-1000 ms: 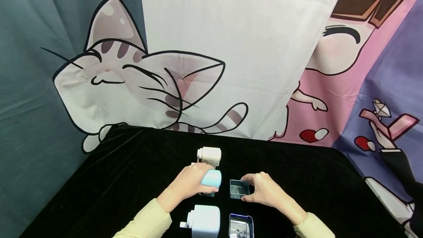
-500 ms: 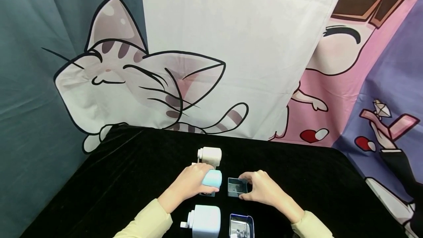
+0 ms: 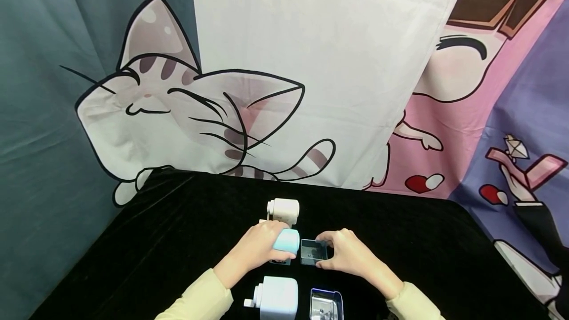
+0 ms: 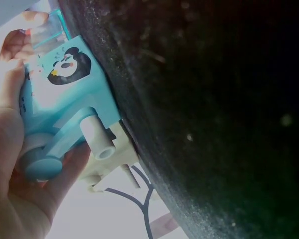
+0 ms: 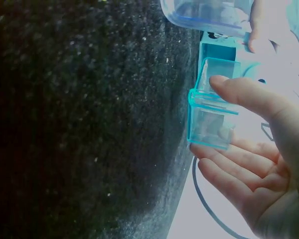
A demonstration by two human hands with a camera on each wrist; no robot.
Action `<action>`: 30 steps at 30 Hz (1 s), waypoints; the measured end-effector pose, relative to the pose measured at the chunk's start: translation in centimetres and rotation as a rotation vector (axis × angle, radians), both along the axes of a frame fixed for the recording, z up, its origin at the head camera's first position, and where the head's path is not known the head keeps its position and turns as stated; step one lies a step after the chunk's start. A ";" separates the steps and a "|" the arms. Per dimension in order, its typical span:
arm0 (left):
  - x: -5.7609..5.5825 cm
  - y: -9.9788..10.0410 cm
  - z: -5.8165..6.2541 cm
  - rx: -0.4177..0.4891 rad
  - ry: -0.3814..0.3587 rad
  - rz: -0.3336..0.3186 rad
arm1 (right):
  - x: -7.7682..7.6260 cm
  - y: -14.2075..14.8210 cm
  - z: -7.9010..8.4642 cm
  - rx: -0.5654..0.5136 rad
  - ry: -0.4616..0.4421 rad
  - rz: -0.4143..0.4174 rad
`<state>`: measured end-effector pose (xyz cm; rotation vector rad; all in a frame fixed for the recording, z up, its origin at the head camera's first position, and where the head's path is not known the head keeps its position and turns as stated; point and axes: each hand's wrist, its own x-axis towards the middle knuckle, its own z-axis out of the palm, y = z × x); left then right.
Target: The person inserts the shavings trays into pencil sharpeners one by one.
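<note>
My left hand (image 3: 254, 250) grips a light-blue crank pencil sharpener (image 3: 288, 241) from its left side, with the thumb along its near side. A cartoon penguin and the crank (image 4: 72, 130) show on it in the left wrist view. My right hand (image 3: 348, 255) pinches a clear blue shavings drawer (image 3: 311, 253) between thumb and fingers. The drawer is just right of the sharpener, its open top facing up. In the right wrist view, it is lined up with the dark opening (image 5: 218, 52) in the sharpener's body.
A white sharpener (image 3: 285, 209) stands behind my left hand. Nearer to me is a larger pale-blue sharpener (image 3: 279, 298) with its crank to the left. A clear drawer with a dark-blue rim (image 3: 326, 305) lies to its right. Black cloth (image 3: 178, 241) covers the table; printed curtains (image 3: 329, 63) hang behind.
My right hand has moved left with the drawer, narrowing the gap to the light-blue sharpener. My left hand and the sharpener in it have stayed nearly still.
</note>
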<state>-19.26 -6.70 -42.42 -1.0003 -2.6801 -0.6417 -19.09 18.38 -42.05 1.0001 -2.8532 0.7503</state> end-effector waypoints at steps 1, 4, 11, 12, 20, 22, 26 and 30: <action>0.0 0.0 0.0 -0.001 -0.001 0.002 | 0.0 -0.1 0.0 -0.003 -0.001 0.002; 0.0 0.0 -0.1 -0.004 -0.001 0.006 | 0.0 -0.3 0.0 0.002 0.001 0.003; -0.1 0.1 -0.2 0.002 0.004 0.003 | 0.0 -0.9 0.0 0.029 0.021 0.005; -0.1 0.1 -0.3 0.003 0.005 0.004 | 0.0 -1.0 0.0 0.030 0.018 0.005; 0.1 0.1 -0.2 -0.003 0.032 0.008 | -0.2 -1.3 0.0 0.038 -0.021 0.009; 0.1 0.1 -0.1 -0.003 0.038 0.009 | -0.2 -1.5 0.0 0.034 -0.021 0.013; 0.1 0.1 -0.1 -0.002 0.041 0.012 | -0.3 -1.9 0.1 0.032 -0.007 0.019; 0.1 0.0 -0.2 -0.001 0.038 0.013 | -0.4 -2.2 0.1 0.039 0.005 0.022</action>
